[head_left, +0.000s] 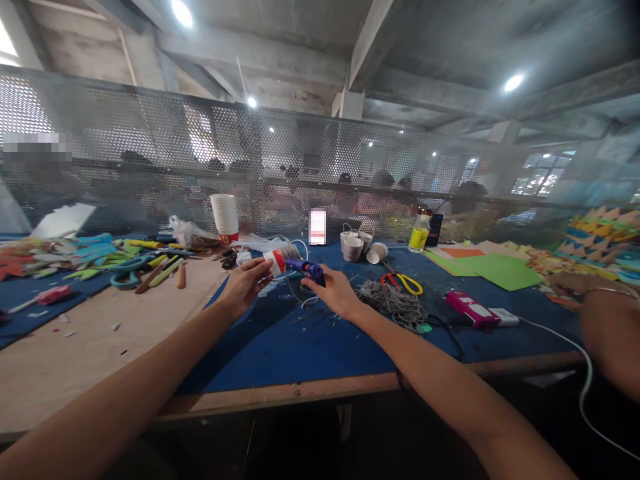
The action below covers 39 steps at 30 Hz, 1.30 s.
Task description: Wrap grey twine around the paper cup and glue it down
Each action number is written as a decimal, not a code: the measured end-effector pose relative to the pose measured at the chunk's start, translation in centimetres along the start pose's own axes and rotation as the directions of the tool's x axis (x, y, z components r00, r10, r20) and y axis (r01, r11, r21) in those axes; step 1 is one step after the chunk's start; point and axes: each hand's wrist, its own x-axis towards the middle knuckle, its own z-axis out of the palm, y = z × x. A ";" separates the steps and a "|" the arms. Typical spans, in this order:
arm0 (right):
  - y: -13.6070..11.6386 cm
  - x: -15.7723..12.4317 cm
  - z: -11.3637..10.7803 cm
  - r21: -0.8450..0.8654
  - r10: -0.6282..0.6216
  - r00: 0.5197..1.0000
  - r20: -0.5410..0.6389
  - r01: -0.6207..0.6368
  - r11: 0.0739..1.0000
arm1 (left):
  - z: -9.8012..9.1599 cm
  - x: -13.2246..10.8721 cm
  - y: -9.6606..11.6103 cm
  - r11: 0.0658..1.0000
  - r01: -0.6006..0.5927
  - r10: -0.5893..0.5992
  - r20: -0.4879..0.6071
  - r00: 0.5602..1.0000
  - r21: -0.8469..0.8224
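Observation:
My left hand (244, 288) is closed around a paper cup (275, 262) with a red and white side. The cup is tilted on its side, and grey cord seems to be wound about its far end. In my right hand (335, 292) is a blue glue gun (306, 268), its nozzle pointing left at the cup and very near it. Whether the nozzle touches the cup I cannot tell. A heap of grey cord (393, 303) lies to the right of my right hand, with yellow-handled scissors (412, 285) behind it.
Cord-wrapped cups (352, 247) and a stack of paper cups (225, 217) stand behind my hands. A lit phone (317, 227) stands at the back. A magenta device (473, 310) with a white cable lies right, near another person's arm (613, 327). Tools (160, 272) lie left.

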 end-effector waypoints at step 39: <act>0.0 0.0 0.1 -0.093 -0.005 1.000 0.024 0.007 0.996 | -0.1 0.1 0.2 0.999 0.008 -0.009 -0.023 1.000 -0.045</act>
